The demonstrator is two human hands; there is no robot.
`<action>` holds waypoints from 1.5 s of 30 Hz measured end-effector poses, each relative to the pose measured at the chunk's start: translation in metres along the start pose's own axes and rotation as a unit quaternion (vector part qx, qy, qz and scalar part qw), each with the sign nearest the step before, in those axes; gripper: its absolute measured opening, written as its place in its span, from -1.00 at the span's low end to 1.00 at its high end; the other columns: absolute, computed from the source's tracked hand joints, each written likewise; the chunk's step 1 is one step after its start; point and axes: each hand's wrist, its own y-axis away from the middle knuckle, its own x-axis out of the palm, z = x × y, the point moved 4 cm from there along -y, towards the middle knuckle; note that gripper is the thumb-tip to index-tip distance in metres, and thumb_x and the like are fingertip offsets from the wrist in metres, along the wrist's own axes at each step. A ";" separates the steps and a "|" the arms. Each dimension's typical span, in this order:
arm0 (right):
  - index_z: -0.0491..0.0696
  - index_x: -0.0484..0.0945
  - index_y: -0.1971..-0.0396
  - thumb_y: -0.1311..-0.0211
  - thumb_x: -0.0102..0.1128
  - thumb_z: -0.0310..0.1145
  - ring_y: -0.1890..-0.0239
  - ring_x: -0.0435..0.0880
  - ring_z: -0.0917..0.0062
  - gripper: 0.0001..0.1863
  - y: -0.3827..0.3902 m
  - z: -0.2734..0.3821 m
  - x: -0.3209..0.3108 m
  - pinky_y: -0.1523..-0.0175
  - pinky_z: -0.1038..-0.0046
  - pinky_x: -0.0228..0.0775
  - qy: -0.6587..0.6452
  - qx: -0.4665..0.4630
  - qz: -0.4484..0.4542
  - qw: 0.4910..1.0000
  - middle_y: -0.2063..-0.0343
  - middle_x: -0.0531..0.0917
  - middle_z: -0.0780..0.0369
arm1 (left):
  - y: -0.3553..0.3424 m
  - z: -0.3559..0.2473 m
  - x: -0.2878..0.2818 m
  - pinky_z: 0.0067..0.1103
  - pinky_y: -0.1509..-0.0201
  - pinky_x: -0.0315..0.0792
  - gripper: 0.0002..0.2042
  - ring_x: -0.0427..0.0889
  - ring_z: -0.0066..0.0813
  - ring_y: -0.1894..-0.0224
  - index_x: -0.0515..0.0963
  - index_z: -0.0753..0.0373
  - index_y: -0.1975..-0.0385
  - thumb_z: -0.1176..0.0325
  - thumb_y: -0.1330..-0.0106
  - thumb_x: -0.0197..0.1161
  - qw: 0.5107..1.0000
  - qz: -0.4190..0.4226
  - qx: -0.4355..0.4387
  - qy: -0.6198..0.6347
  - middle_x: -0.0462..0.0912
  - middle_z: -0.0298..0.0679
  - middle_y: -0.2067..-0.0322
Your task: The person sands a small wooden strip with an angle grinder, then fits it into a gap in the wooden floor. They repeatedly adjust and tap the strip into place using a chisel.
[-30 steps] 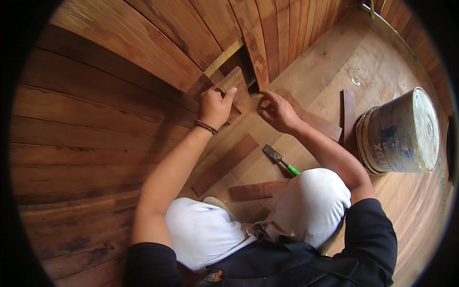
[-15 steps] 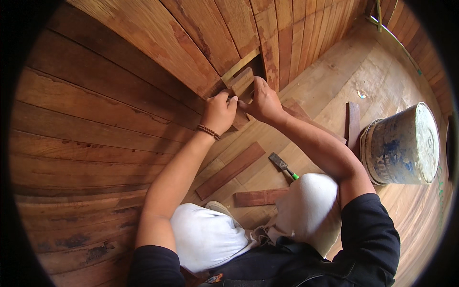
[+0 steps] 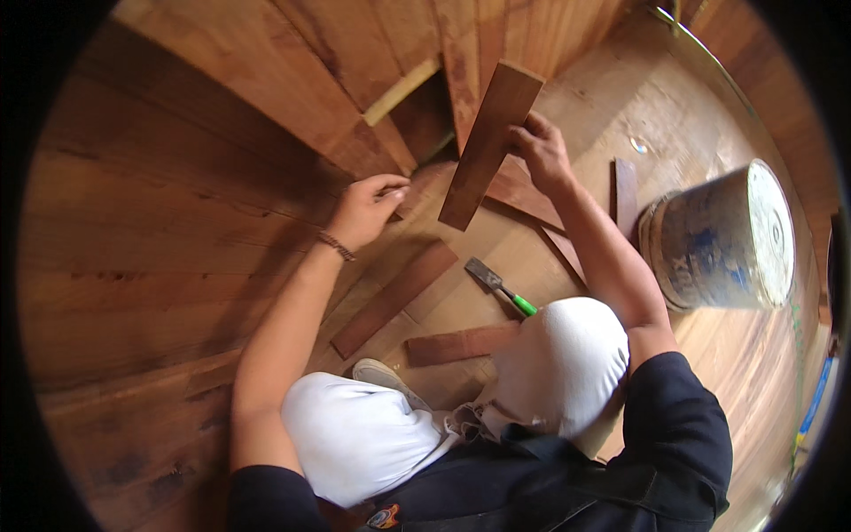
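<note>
My right hand point(image 3: 542, 152) grips a short dark wooden board point(image 3: 490, 146) by its right edge, thumb and fingers pinching it. The board is raised and tilted, its top leaning right, in front of the plank wall. My left hand point(image 3: 365, 211), a beaded bracelet on its wrist, is close to the wall's lower edge. Its fingers are loosely bent and apart, and I see nothing in them. Between the hands and slightly beyond is a dark gap point(image 3: 424, 113) in the wall planks, with a pale wooden strip point(image 3: 402, 90) along its upper edge.
A chisel-like tool point(image 3: 502, 287) with a green handle lies on the wooden floor. Loose boards lie near my knees, one reddish board point(image 3: 394, 299) left of the tool and another point(image 3: 461, 344) below it. A stained bucket point(image 3: 722, 239) rests on its side at right, beside a narrow board point(image 3: 625, 197).
The board has come away from the wall gap, lifted up and right in my right hand. My left hand has let go of it and drawn back left. The view has shifted slightly.
</note>
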 end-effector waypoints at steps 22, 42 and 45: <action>-0.20 0.67 0.03 -0.48 0.24 -0.39 0.16 0.68 0.57 -0.78 0.198 -0.030 -0.239 0.03 0.46 0.57 0.326 0.184 -0.222 0.900 0.16 0.74 0.23 | 0.098 0.176 0.017 -0.42 -0.09 0.59 -0.59 0.73 -0.38 0.03 0.64 0.38 -0.11 0.35 -0.30 0.49 0.887 0.340 -0.258 -0.175 0.79 -0.13 0.06; -0.08 0.51 -0.24 -0.01 0.59 -0.02 -0.14 0.61 0.04 -0.19 0.128 -0.080 -0.199 -0.26 0.12 0.50 0.705 0.067 0.067 0.702 -0.08 0.59 -0.01 | 0.124 0.185 -0.029 -0.45 -0.24 0.60 -0.60 0.74 -0.25 -0.14 0.57 0.37 -0.24 0.43 -0.42 0.32 0.945 0.096 -0.258 -0.177 0.72 -0.02 -0.15; -0.11 0.55 -0.07 0.08 0.61 -0.08 0.02 0.67 0.02 -0.28 0.152 -0.071 -0.186 -0.09 0.12 0.58 0.672 0.042 0.036 0.739 0.05 0.60 -0.04 | 0.092 0.140 -0.015 -0.49 -0.23 0.60 -0.61 0.73 -0.37 -0.14 0.55 0.38 -0.26 0.43 -0.48 0.30 0.969 0.121 -0.200 -0.080 0.73 -0.05 -0.13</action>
